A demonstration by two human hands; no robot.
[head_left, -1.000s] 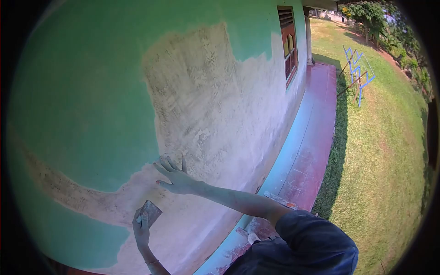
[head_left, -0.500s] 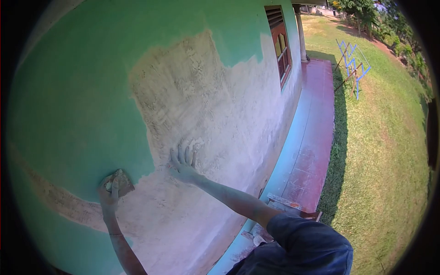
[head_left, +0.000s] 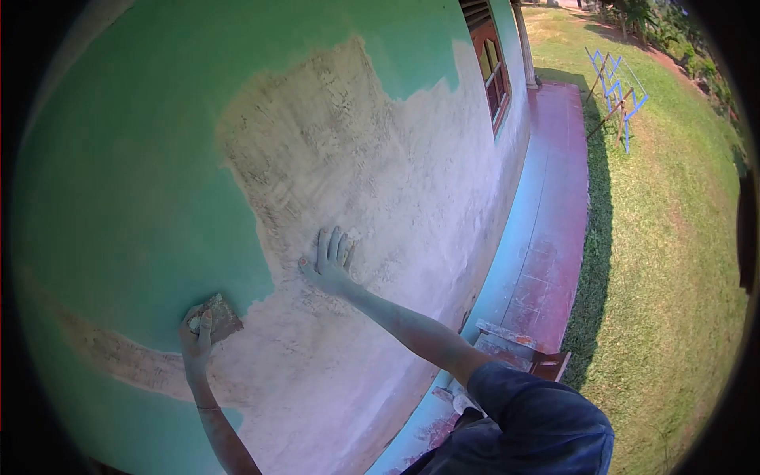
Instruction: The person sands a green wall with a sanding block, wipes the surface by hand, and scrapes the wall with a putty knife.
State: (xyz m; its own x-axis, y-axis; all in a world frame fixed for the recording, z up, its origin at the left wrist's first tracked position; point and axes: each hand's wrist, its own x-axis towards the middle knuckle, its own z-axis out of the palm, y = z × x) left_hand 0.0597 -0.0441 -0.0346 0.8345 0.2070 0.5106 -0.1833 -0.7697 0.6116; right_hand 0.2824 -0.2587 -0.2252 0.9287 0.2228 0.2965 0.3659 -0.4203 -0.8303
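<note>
2 hands (head_left: 329,273), 1 scraper (head_left: 225,318)

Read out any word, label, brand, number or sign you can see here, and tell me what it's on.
There are none to read. The wall shows only paint and rough bare patches; the scraper in the left hand, the dark sleeve and the window show no lettering that I can make out.

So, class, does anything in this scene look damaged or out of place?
Yes: the wall's green paint stops raggedly around a large, rough pale patch, unlike the even surface beside it. Pale smears also mark the reddish walkway.
</note>
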